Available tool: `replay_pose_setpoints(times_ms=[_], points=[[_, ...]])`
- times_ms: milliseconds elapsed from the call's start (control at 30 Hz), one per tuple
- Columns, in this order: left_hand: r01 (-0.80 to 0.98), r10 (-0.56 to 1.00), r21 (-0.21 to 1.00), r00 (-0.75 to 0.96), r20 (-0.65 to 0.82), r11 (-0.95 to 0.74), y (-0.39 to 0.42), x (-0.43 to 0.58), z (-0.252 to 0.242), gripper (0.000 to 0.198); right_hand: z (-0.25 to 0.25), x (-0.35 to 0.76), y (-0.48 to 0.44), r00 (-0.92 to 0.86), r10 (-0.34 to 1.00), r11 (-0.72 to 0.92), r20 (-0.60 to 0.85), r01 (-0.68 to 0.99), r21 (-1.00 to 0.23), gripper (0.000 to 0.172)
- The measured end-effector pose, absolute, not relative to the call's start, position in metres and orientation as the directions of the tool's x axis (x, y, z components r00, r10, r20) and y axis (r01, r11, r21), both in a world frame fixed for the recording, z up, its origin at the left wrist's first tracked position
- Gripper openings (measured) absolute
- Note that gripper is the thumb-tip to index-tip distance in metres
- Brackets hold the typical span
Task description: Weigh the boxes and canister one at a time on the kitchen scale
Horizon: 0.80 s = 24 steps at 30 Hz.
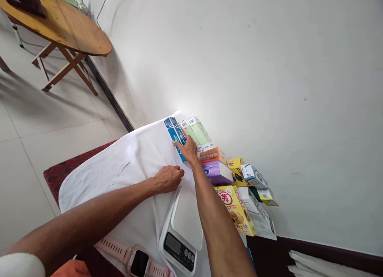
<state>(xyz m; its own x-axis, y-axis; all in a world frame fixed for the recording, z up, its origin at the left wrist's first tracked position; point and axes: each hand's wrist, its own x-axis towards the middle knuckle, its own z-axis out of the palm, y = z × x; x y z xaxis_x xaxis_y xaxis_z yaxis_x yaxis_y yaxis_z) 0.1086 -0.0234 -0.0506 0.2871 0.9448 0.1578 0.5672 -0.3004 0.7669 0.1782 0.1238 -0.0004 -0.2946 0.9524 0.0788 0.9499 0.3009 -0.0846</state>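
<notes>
My right hand point(187, 148) reaches over two slim blue boxes point(175, 134) lying side by side on the white cloth, its thumb on one side and its fingers curled at the other. Some of the boxes' lettering is covered by that hand. Closer to me, my left hand point(169, 178) is curled into a loose fist over the cloth, with nothing visible in it. Just below this fist stands a white kitchen scale point(187, 221) with a dark display panel. Pale green and white boxes point(200, 132) are right beside my right hand.
Along the wall side are an orange box point(209, 155), a purple pack point(218, 172), a yellow food box point(236, 209) and several other packages. A pink-strapped watch point(139, 262) lies at the near edge. A wooden folding table point(74, 30) stands at the far left.
</notes>
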Motion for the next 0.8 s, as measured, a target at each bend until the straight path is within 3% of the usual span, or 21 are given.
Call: replay_pose_setpoints(times_ms=[300,400,467,533,633,800], points=[[0.505,0.951,0.818,0.264,0.160,-0.277,-0.019,0.106,-0.049,0.025,0.050,0.259,0.024,-0.222,0.912,0.291,0.345,0.943,-0.164,0.056],[0.456,0.969,0.864,0.211,0.131,-0.216,-0.012,0.103,-0.048,0.030,0.068,0.300,-0.036,-0.145,0.925,0.229,0.351,0.950,-0.211,0.060],[0.326,0.984,0.937,0.159,0.081,-0.129,-0.007,0.100,-0.048,0.032,0.070,0.321,-0.077,-0.116,0.935,0.200,0.336,0.953,-0.229,0.060],[0.075,0.995,0.997,0.103,0.012,-0.020,-0.003,0.096,-0.047,0.027,0.063,0.335,-0.115,-0.095,0.943,0.181,0.318,0.951,-0.252,0.059],[-0.252,0.996,0.964,0.052,-0.072,0.083,-0.001,0.090,-0.044,0.013,0.045,0.342,-0.159,-0.090,0.961,0.166,0.261,0.944,-0.287,0.055],[-0.353,0.992,0.928,0.025,-0.122,0.122,-0.005,0.084,-0.037,0.010,0.024,0.338,-0.189,-0.058,0.982,0.117,0.182,0.935,-0.334,0.053]])
